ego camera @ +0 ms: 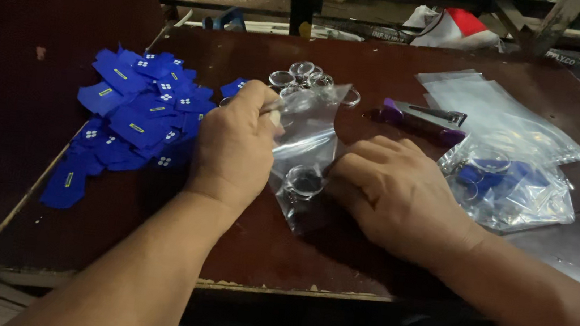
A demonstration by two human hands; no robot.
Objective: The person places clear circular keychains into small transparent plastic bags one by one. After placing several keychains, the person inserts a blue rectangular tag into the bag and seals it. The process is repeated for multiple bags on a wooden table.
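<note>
Nearest, at the middle of the dark bench [365, 266], a small clear plastic bag [306, 150] lies between both hands with a round clear disc [304, 181] inside its lower end. The right hand [395, 197] presses flat beside the bag at about 4 o'clock, its fingers [359, 165] spread on the bag's edge and holding nothing. The left hand [234, 146] has its fingers pinched narrow on the bag's upper edge at 9 o'clock.

The film looks slippery: if the pinch slackens, the mouth could fall shut and the disc could slide out and roll toward the near edge. A sleeve or wrist could also sweep the loose pieces around.

At 10 o'clock sits a heap of blue cardboard tags [135, 113], some with white dot marks, some with a yellow bar. At 12 o'clock, a cluster of loose clear discs [300, 73]. At 2 o'clock, a purple stapler [422, 120]. At 3 o'clock, filled clear bags [513, 185] showing blue tags inside; beyond them, flat empty bags [486, 105].
</note>
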